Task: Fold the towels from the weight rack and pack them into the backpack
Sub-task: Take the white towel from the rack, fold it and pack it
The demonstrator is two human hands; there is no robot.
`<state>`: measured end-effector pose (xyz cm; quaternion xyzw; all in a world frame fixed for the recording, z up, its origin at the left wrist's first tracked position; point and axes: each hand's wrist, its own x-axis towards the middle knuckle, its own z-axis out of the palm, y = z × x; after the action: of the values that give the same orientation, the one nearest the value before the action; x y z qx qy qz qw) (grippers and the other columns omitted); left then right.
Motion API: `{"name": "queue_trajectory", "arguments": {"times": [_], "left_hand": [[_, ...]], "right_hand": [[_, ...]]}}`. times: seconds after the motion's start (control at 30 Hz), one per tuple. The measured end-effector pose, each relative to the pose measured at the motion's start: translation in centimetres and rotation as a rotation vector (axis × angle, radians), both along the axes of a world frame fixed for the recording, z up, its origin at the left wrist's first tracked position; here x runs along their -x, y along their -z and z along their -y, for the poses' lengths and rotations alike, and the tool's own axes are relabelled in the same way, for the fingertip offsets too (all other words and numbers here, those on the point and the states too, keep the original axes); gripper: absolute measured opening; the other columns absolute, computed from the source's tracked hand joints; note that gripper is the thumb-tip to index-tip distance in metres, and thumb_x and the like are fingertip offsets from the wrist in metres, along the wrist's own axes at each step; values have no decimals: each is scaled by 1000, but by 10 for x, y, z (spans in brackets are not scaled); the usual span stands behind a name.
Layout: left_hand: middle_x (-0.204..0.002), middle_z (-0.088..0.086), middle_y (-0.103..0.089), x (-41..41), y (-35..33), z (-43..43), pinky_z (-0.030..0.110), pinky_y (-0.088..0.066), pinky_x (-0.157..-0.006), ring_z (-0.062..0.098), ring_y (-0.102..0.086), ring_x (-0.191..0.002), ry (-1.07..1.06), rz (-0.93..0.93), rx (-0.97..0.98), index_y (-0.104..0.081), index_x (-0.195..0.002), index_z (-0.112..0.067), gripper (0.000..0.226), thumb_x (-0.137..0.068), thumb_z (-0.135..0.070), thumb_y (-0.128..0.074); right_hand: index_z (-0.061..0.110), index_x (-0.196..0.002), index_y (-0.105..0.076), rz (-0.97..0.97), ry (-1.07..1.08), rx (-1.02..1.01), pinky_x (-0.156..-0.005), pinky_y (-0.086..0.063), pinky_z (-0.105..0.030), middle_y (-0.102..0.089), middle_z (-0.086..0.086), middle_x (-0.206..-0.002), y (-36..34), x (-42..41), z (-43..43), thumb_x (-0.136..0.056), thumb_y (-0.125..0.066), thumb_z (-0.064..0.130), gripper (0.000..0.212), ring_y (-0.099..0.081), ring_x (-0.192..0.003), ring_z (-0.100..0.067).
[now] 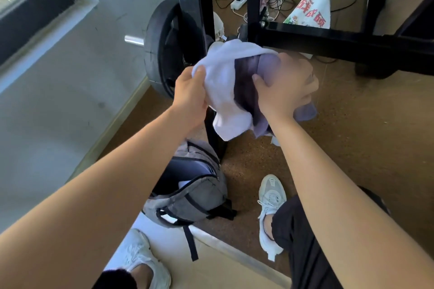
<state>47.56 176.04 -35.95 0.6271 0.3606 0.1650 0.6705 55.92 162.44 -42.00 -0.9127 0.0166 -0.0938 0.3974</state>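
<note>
head view: i held both hands up near the rack (305, 38). my left hand (191, 95) pinched the white towel (223, 91); my right hand (285, 88) gripped the purple towel (266, 63) bunched against it. the backpack (190, 197) lay open on the floor below.

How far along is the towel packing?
Partly done, it seems. Something white shows inside the open backpack, maybe a packed towel. Right now the left hand grips a white towel and the right hand holds a purple towel, both bunched above the bag. To do: folding these two and tucking them in.
</note>
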Motion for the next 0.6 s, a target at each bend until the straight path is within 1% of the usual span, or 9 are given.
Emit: {"name": "queue_trajectory", "arguments": {"times": [0.03, 0.1, 0.2, 0.3, 0.37, 0.43, 0.5, 0.53, 0.6], "left_hand": [[-96, 11, -66, 16, 0, -4, 34, -53, -66, 23, -64, -80, 0, -4, 74, -64, -107, -14, 20, -108, -25, -48], [-104, 11, -74, 55, 2, -10, 39, -59, -75, 26, -71, -88, 46, -18, 136, -70, -110, -18, 22, -108, -27, -50], [-109, 14, -74, 116, 8, -11, 34, -57, -78, 25, -70, -93, 77, -77, 145, -73, -113, -15, 24, -106, -27, -54], [-110, 17, -74, 172, 15, -2, 33, -57, -79, 26, -70, -95, 85, -125, 234, -75, -116, -10, 31, -96, -31, -64], [-105, 20, -73, 200, 16, 5, 40, -52, -83, 32, -67, -93, 170, -159, 233, -77, -110, -7, 39, -88, -38, -74], [-101, 27, -70, 219, 17, 9, 48, -45, -85, 37, -62, -92, 214, -172, 200, -74, -111, 0, 56, -81, -47, -77], [-104, 36, -68, 229, 12, 12, 52, -45, -87, 40, -63, -92, 203, -139, 192, -73, -110, 2, 57, -83, -49, -74], [-105, 39, -67, 232, 10, 14, 53, -45, -87, 40, -63, -92, 196, -126, 179, -73, -108, 3, 54, -86, -47, -72], [-98, 35, -67, 235, 3, 15, 53, -46, -86, 39, -63, -89, 194, -109, 136, -72, -104, 4, 52, -88, -45, -70]], "right_hand": [[41, -132, -46, 0, 5, 5, -103, -32, -59, -28, -2, -154, 1, -1, -1, -83, -71, 50, 57, -22, -140, -39], [40, -133, -45, 5, 18, 18, -103, -32, -59, -28, -3, -154, 2, -2, -2, -83, -71, 50, 57, -23, -140, -41], [37, -134, -44, 6, 21, 39, -105, -29, -61, -26, -4, -155, 2, -1, -3, -85, -70, 45, 56, -21, -141, -42], [38, -136, -43, -14, 15, 27, -112, -18, -64, -18, -6, -162, -1, 2, -4, -89, -64, 31, 51, -8, -148, -46], [39, -143, -40, -23, 7, 52, -116, -12, -65, -11, -7, -167, -2, 4, -3, -90, -63, 38, 58, 1, -150, -48], [36, -152, -33, -15, -14, 119, -117, -10, -66, -7, -8, -169, -5, 8, -1, -87, -65, 52, 74, 3, -151, -51], [34, -156, -29, 38, -33, 185, -116, -10, -68, -8, -9, -169, -10, 16, -1, -84, -66, 57, 84, 2, -151, -51], [34, -155, -31, 84, -38, 210, -116, -12, -67, -11, -8, -169, -11, 23, -1, -83, -67, 56, 83, -1, -151, -49], [31, -145, -47, 209, -84, 201, -115, -21, -63, -31, -7, -163, -12, 43, -6, -83, -67, 51, 68, -19, -150, -43]]}}
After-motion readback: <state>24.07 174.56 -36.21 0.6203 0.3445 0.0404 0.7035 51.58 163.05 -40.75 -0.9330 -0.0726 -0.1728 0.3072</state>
